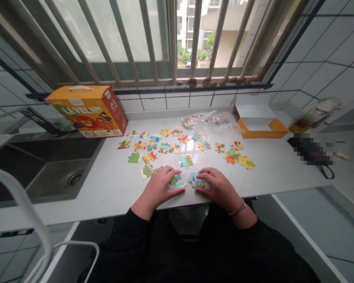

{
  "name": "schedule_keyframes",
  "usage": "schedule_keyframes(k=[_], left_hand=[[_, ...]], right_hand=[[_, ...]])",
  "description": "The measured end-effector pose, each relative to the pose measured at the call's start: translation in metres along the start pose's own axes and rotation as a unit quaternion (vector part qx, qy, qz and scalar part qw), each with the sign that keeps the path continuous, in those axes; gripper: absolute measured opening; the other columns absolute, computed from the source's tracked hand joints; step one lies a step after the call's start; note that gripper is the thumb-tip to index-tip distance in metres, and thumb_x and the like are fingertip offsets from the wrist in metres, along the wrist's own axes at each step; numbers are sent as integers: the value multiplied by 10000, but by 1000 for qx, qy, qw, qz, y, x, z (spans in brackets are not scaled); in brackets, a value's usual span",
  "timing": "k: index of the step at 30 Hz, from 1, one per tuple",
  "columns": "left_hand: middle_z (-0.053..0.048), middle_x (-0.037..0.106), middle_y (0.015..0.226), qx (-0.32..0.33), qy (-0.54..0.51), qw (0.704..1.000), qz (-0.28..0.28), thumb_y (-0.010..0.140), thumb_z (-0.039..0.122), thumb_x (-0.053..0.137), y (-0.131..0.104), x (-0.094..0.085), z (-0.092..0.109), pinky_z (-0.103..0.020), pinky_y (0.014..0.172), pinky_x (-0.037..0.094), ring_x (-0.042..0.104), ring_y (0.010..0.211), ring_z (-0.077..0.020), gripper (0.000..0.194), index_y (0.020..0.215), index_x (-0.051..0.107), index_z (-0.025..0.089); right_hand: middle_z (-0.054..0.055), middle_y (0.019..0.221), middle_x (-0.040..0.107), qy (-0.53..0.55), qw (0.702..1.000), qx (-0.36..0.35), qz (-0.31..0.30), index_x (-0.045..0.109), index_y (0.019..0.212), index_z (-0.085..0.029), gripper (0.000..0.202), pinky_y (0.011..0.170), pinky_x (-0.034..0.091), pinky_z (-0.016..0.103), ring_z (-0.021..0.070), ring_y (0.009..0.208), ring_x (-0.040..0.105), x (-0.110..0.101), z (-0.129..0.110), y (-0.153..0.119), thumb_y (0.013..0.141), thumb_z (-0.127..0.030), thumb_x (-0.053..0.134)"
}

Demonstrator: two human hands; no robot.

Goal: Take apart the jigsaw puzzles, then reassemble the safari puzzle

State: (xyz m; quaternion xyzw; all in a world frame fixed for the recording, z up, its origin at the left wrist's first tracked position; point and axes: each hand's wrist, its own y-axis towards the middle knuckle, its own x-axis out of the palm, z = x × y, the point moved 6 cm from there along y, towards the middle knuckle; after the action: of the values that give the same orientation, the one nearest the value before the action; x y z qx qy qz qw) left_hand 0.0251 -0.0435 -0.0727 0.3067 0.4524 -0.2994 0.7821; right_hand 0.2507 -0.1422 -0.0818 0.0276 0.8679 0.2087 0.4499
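Note:
My left hand (161, 183) rests on the counter, its thumb and fingers closed around the edges of a green and pale blue puzzle piece (179, 182). Across a small gap, my right hand (217, 184) grips a blue puzzle piece (196, 181) between thumb and fingers. The two pieces lie flat and apart. Just beyond them is a teal and green puzzle piece (185, 161). Beside my left hand's knuckles lies a green and cream puzzle piece (146, 171), partly hidden by the hand.
Several loose puzzle pieces (152, 146) spread over the white counter (112, 192); a cluster (238, 158) lies right. An orange box (90, 114) stands beside the sink (88, 157). At the back are clear plastic bags (208, 119), an open box (262, 127) and a glass jar (315, 114).

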Motion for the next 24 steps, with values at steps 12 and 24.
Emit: schedule_keyframes(k=[12,24], left_hand=[[-59,708,1504,64,-79,992,-77,794,82,661,-15,-23,10,-507,1181,482,632,1400,-322,530,1272,722,303],[-74,744,1147,14,-65,997,-45,970,310,793,-10,-13,-5,-443,971,563,716,1091,-290,118,1070,753,262]], right_hand=[[136,1274,732,2,1000,25,10,733,1253,-252,335,1031,631,539,330,1173,711,1,2,-1,961,-343,871],[136,1271,736,-7,1000,27,12,743,1238,-253,342,1021,638,536,332,1174,718,0,2,-1,937,-319,891]])
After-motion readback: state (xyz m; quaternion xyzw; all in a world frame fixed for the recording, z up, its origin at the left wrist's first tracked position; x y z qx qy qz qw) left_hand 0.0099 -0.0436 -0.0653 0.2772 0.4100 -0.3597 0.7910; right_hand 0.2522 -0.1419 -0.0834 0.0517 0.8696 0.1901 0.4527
